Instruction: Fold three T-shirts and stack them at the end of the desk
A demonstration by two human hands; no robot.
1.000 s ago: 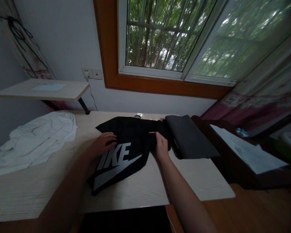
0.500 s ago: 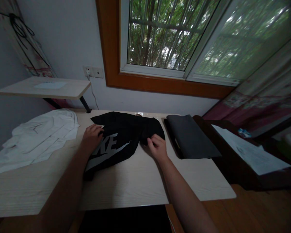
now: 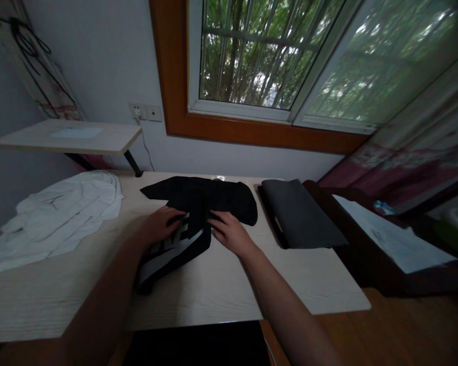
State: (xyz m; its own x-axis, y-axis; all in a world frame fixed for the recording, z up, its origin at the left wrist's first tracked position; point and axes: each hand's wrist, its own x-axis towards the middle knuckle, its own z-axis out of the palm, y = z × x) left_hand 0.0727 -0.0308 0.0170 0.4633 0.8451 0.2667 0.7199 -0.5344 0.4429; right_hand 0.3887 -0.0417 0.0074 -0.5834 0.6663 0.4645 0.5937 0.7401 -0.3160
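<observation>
A black T-shirt with large grey lettering lies bunched on the pale wooden table. My left hand grips the left side of its body, with fingers curled over the cloth beside the letters. On the opposite side, my right hand holds the edge of the body by the fingertips; its thumb is hard to make out. Between the hands the fabric is squeezed into a raised fold that hides part of the lettering. The sleeves spread out beyond both hands, toward the wall.
A crumpled white garment lies on the left, beside a raised shelf on dark legs. A dark grey folded item sits at the right of the table. Farther right, paper sheets rest on dark furniture.
Both hands have moved inward, toward each other. My right hand has let go of the right sleeve and taken the shirt's side; the body is now narrower and folded up in the middle.
</observation>
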